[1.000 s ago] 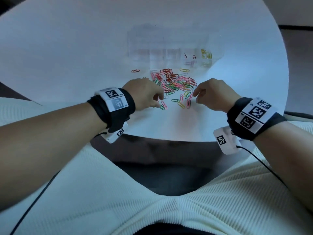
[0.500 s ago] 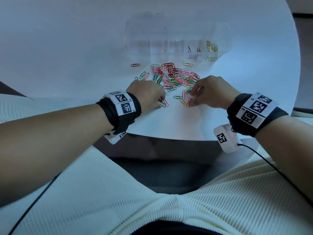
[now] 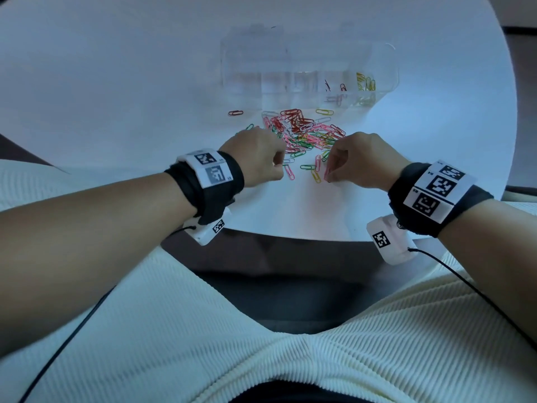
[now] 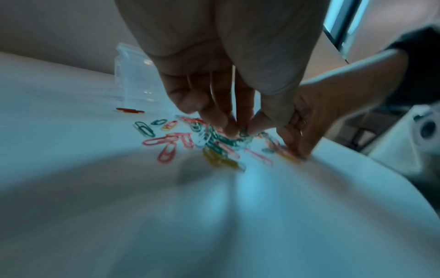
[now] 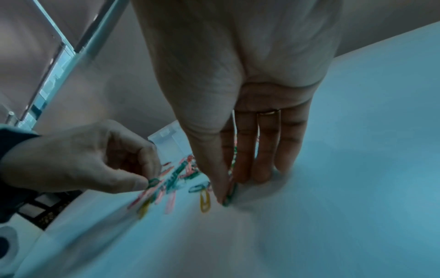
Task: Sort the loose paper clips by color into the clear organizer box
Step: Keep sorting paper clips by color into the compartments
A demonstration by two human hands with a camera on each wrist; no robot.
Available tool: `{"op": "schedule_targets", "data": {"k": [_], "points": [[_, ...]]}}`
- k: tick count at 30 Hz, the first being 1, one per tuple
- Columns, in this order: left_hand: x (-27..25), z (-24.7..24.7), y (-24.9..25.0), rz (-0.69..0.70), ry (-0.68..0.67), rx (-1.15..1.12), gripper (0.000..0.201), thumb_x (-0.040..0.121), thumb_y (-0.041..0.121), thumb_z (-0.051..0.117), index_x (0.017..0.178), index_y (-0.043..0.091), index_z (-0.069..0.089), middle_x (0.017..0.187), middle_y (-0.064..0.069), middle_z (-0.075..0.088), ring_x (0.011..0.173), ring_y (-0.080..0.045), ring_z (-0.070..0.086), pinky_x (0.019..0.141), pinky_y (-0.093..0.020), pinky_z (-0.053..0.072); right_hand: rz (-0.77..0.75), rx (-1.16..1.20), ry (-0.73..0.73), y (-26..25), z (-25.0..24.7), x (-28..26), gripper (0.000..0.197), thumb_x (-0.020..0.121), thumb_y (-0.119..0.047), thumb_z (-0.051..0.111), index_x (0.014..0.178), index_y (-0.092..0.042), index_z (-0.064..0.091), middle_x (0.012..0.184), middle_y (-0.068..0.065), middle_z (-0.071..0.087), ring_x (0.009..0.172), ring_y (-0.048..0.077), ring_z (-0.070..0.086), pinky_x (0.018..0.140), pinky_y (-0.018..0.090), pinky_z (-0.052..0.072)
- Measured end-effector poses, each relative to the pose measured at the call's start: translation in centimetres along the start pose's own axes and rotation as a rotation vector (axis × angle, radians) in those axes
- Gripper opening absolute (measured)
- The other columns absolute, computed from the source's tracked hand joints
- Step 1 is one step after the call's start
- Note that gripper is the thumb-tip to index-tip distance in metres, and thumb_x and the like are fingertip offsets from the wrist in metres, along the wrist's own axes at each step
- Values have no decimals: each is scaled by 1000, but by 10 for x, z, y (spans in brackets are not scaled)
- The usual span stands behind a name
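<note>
Left hand [image 5: 78, 159] pinches a green clip [image 5: 153, 182]; right hand [image 5: 238, 112] pinches another green clip [image 5: 231, 195] at its fingertips [image 5: 220, 195]. Recommend lifting each clear of the pile [image 3: 305, 132] before moving.

clip pile [image 3: 305, 132] fronts organizer box [image 3: 308, 74] — bare table [image 3: 116, 82] leftward.

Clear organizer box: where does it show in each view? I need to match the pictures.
Head: clear organizer box at top centre, just beyond the paper clip pile.
Left wrist: upper left, behind the pile.
Right wrist: small, left of centre, beyond the pile.
Shared landmark: the pile, always nearer than the box.
</note>
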State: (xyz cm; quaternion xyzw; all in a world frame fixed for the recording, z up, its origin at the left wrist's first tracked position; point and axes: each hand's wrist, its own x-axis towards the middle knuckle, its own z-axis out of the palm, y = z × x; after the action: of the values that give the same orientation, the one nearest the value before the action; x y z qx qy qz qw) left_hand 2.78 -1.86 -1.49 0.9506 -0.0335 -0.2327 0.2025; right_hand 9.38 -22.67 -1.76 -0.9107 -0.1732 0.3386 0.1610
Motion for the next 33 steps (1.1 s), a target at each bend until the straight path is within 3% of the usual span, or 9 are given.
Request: {"op": "schedule_targets", "data": {"k": [5, 9, 11, 16, 20, 24, 26, 28, 33], "points": [[4, -16, -3, -43, 111, -216, 4, 74, 11, 65, 74, 14, 64, 76, 0, 66, 75, -18, 62, 71, -31, 51, 33, -22, 40, 1, 4, -1, 26, 67, -26, 87, 85, -17, 71, 82, 0, 69, 71, 18, 62, 54, 24, 43], [5, -21, -8, -77, 135, -328, 28, 76, 4, 61, 99, 18, 71, 79, 1, 67, 48, 6, 52, 51, -5, 40, 25, -39, 93, -1, 11, 0, 17, 70, -19, 83, 84, -16, 74, 84, 6, 71, 81, 24, 66, 70, 32, 54], [6, -22, -10, -95, 124, -327, 31, 78, 5, 62, 103, 19, 73, 81, 1, 67, 45, 4, 50, 57, -11, 43, 14, -48, 111, -2, 12, 1, 13, 73, -16, 78, 86, -17, 74, 85, 6, 71, 82, 25, 66, 70, 31, 53], [7, -18, -10, -133, 106, -348, 15, 74, 7, 63, 86, 16, 68, 71, 11, 59, 50, 5, 52, 46, -3, 35, 15, -31, 135, -1, 18, 1, 26, 72, -15, 72, 97, -19, 68, 85, 4, 70, 82, 25, 64, 66, 29, 48], [10, -11, -9, -156, 84, -341, 16, 82, 8, 49, 68, 15, 47, 61, 6, 45, 61, -15, 44, 56, -25, 34, -15, -34, 110, -2, 19, 1, 21, 72, -17, 72, 93, -17, 67, 80, 1, 65, 79, 25, 61, 63, 26, 40], [11, -15, -11, -158, 26, -423, 24, 88, 6, 38, 64, 4, 45, 60, -4, 39, 50, -15, 31, 56, -29, 29, -6, 97, 102, -12, 5, 0, 12, 81, -8, 56, 76, -14, 64, 64, -1, 58, 64, 20, 56, 54, 23, 39], [11, -19, -11, -136, 52, -351, 25, 89, 14, 42, 71, 3, 55, 59, -1, 45, 48, -14, 37, 60, -31, 36, 57, 362, 58, -18, -2, -1, 24, 80, 3, 40, 69, -12, 56, 55, 3, 52, 50, 19, 52, 48, 21, 37], [10, -19, -12, -97, 71, -207, 17, 88, 25, 50, 85, 17, 64, 58, 8, 48, 56, -14, 47, 66, -31, 42, 74, 580, 37, -23, -5, -3, 29, 73, 11, 29, 66, -11, 46, 51, 2, 39, 43, 20, 44, 46, 20, 33], [6, -8, -18, -62, -5, 12, 30, 89, 37, 56, 118, 44, 59, 75, 2, 57, 78, -22, 56, 68, -28, 41, 56, 749, -53, -33, 5, -7, 30, 64, 12, 24, 61, -11, 43, 49, 5, 39, 43, 20, 38, 42, 18, 31]]}}
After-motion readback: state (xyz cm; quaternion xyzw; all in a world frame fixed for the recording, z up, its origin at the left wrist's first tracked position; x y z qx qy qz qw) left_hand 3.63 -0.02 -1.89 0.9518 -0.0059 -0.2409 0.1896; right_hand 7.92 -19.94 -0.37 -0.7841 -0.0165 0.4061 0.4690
